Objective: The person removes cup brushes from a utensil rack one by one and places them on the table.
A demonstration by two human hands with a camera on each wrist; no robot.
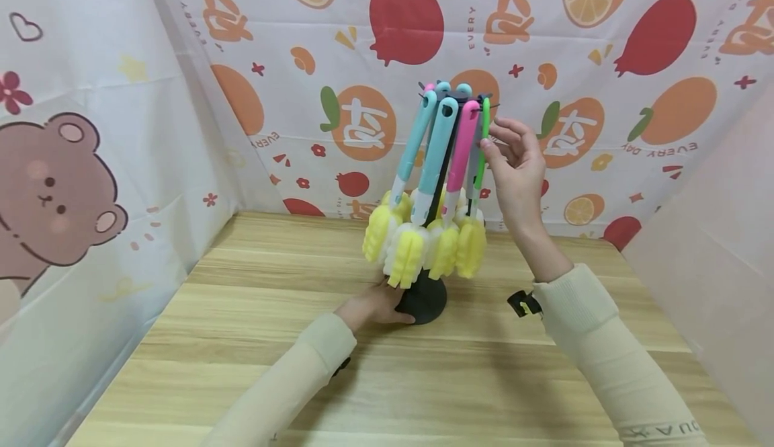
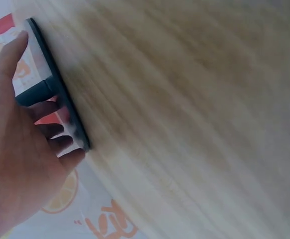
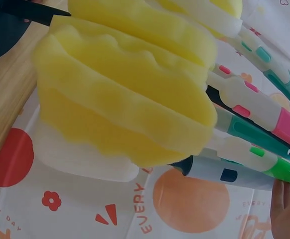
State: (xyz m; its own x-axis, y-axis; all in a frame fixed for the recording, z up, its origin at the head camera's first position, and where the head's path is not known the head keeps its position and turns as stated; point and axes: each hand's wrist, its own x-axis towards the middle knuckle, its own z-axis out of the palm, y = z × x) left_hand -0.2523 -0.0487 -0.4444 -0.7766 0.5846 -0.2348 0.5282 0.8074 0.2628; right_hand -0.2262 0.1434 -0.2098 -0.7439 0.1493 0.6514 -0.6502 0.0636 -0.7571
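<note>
The green-handled brush hangs on the right side of the stand, long axis near vertical, sponge downward. The right hand, nearer, pinches its upper handle; the left hand grips the stand's base, left side.

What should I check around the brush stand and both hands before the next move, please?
1. Base flat on the table: ok, no tilt shows.
2. Left hand steadying the base: ok, thumb and fingers are at its rim.
3. Right hand at the green handle: ok, thumb and fingers are at its upper part.
4. Green handle's top end free of the stand: cannot tell, the contact there is too small to make out.
5. Neighbouring grey handle clear of the right hand: not ok, the fingertips lie right beside it.
6. Sponge heads off the table: ok, they hang above it.
</note>
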